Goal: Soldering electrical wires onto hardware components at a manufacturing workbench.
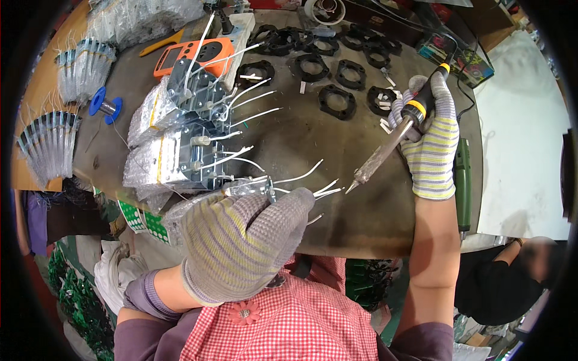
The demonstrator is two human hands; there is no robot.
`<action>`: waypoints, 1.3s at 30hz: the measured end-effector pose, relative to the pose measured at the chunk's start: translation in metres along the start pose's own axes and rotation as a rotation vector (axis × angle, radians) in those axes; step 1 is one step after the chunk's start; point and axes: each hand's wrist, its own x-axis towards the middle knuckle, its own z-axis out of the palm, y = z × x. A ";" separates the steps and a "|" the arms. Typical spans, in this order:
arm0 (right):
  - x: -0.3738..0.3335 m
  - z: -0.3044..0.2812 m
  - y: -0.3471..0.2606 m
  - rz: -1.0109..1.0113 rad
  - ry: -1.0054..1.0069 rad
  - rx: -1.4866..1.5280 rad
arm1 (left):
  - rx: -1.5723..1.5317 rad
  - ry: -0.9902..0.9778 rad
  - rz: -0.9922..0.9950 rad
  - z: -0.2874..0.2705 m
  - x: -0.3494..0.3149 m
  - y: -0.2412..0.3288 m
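In a striped knit glove, my right hand (436, 144) grips a soldering iron (388, 153) by its black and yellow handle. The iron slants down to the left, its tip close to some white wire ends but apart from them. My left hand (241, 246), gloved too, is closed around a small metal part with white wires (250, 187), partly hidden by the fingers. Just beyond it lie stacked metal bracket assemblies (201, 150) in bubble wrap, their white wires pointing right. A thin solder wire runs from a blue spool (106, 107) toward the left hand.
An orange multimeter (195, 55) stands behind the stack, by a power strip (239, 45). Black ring-shaped parts (336, 101) spread over the far table. Wrapped bundles (51, 144) line the left side. A green tool (462, 186) lies right of my forearm. Another person (503, 286) is at lower right.
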 end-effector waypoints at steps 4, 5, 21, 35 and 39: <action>-0.001 0.005 -0.002 -0.022 -0.020 -0.071 | 0.016 0.004 0.042 0.000 0.003 -0.002; 0.000 0.005 -0.001 -0.017 -0.019 -0.073 | 0.016 0.009 0.052 0.000 0.003 -0.002; -0.003 0.013 0.000 -0.009 -0.010 -0.041 | 0.001 0.021 0.083 0.005 0.003 -0.005; 0.002 0.004 0.001 -0.019 0.017 -0.049 | 0.005 -0.046 0.061 0.003 0.005 -0.005; 0.000 0.005 0.001 -0.008 0.014 -0.044 | 0.019 -0.045 0.048 0.003 0.005 -0.004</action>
